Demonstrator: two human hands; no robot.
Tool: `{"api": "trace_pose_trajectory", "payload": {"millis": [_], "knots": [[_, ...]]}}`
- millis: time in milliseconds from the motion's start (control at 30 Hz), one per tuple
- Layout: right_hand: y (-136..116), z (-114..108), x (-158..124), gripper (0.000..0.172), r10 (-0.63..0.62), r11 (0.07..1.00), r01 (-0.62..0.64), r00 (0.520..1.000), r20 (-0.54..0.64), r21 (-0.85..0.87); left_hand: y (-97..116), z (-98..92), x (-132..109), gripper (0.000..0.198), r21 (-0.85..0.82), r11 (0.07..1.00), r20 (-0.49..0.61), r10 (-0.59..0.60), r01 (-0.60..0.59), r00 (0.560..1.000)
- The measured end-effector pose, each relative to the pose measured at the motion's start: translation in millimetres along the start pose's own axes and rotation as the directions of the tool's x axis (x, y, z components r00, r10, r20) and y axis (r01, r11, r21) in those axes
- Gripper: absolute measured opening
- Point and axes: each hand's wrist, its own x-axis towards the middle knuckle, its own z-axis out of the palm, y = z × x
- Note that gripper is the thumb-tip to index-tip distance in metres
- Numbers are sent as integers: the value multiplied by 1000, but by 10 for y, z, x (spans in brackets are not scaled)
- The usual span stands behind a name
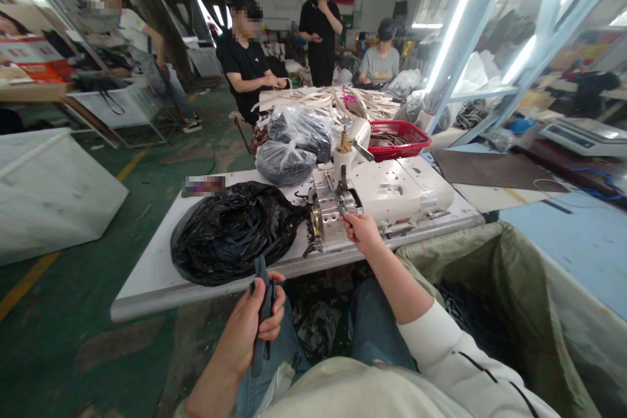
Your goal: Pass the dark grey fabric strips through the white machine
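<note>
My left hand (259,310), low in front of the table edge, is closed around several dark grey-blue strips (261,268) that stick out above and below the fingers. My right hand (361,230) reaches to the near end of a white bench machine (401,192) with metal rollers. Its fingertips are pinched at the rollers on the end of a small dark strip (341,210), most of which is hidden. Left of the machine lies an open black plastic bag (196,241) with dark strips inside.
Clear bags of dark pieces (287,162), pale strips (328,101) and a red basket (421,138) stand behind the machine. A green cloth sack (519,274) hangs open at right. White bins (53,189) are at left. Several people work or stand beyond the table.
</note>
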Motion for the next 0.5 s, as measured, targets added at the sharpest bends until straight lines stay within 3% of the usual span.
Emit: {"api": "trace_pose_trajectory", "payload": {"millis": [200,367,433,500], "knots": [[-90,44,149,20,52,999,-51,998,-45,18,-18,-76,-6,27,28,1000,-37,-2,3,999],[-109,81,170,19,-24,1000,26,989,-149,9,-65,-166,40,31,118,993,-56,4,3,998],[-125,12,125,19,-96,995,94,970,-224,-18,-67,-147,57,33,133,991,-55,1,6,999],[-138,-214,6,16,-172,985,165,935,-309,-47,-56,-98,70,35,128,992,-46,5,1,999]]}}
